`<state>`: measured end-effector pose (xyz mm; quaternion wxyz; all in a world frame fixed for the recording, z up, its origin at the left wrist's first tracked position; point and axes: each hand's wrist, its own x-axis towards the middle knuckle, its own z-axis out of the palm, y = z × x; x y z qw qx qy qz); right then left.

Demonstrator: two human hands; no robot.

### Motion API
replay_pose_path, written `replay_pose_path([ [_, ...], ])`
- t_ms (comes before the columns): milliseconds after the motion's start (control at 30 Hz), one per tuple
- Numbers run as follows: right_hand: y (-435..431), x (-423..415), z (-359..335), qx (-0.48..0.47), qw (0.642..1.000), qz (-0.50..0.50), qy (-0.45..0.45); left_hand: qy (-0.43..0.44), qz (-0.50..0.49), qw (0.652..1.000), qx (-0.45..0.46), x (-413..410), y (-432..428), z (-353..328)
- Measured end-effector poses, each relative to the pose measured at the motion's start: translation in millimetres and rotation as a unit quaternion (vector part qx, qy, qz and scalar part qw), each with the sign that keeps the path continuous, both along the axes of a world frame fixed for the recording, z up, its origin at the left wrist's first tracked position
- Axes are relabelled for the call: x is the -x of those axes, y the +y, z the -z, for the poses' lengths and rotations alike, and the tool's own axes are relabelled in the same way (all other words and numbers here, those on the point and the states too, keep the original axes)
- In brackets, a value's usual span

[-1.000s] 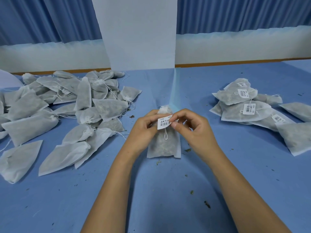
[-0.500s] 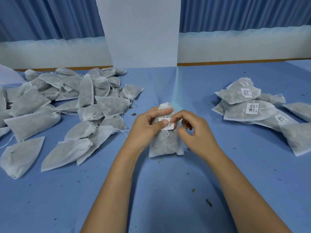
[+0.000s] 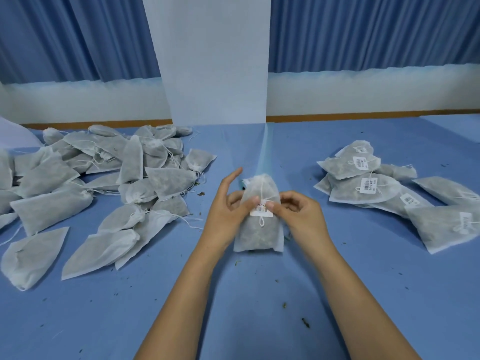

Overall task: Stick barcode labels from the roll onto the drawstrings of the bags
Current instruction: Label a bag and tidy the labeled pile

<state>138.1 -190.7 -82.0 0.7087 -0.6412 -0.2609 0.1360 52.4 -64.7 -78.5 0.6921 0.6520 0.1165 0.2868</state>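
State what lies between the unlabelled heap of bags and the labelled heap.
In the head view, one bag, with the left hand and right hand pinching a barcode label on its drawstring.

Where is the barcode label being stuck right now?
Head view, centre: the barcode label lies on the drawstring of the middle bag, pinched by the left hand and right hand.

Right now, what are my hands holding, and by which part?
The left hand and right hand pinch the barcode label on the drawstring of the bag, one at each end.
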Motion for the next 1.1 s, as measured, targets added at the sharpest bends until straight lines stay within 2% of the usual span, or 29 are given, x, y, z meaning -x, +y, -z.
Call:
replay_pose_path([
  [100, -12.2, 1.8, -0.6, 0.013, 0.999, -0.019, 0.03, -0.01, -0.071, 0.997, 0.039, -11.9, -16.7, 3.9],
  [200, -32.4, -2.1, -2.2, 0.018, 0.999, -0.017, 0.046, -0.006, -0.082, 0.994, 0.068, -26.6, -38.4, 5.9],
  [333, -67.1, -16.7, -1.9, 0.014, 0.997, 0.049, 0.065, 0.089, -0.033, 0.995, 0.012, -41.8, -69.0, 11.2],
  [500, -106.9, -31.7, 6.4, -0.009, 0.99, 0.042, 0.136, 0.102, -0.021, 0.994, -0.035, -58.0, -100.5, 11.1],
  [667, -135.2, -47.3, 11.8, -0.03, 0.98, 0.1, 0.172, 0.203, 0.047, 0.973, -0.104, -77.3, -133.1, 9.5],
  [833, -163.9, -56.7, 8.1, 0.077, 0.976, 0.012, 0.202, 0.167, -0.01, 0.982, -0.085, -98.5, -153.8, -2.9],
  [900, -168.7, -62.6, 6.3, -0.002, 0.974, 0.042, 0.225, 0.123, 0.064, 0.99, 0.012, -104.9, -162.0, -7.0],
  [967, -170.7, -70.9, 1.3, -0.16, 0.947, 0.089, 0.263, 0.097, 0.132, 0.982, 0.098, -108.7, -170.5, -7.9],
  [1033, -169.3, -77.4, -3.4, -0.26, 0.909, 0.079, 0.318, 0.119, 0.137, 0.982, 0.044, -111.4, -176.7, -2.9],
  [1100, -164.8, -77.4, -6.9, -0.276, 0.885, 0.055, 0.37, 0.145, 0.135, 0.98, -0.027, -110.9, -181.5, 5.4],
])
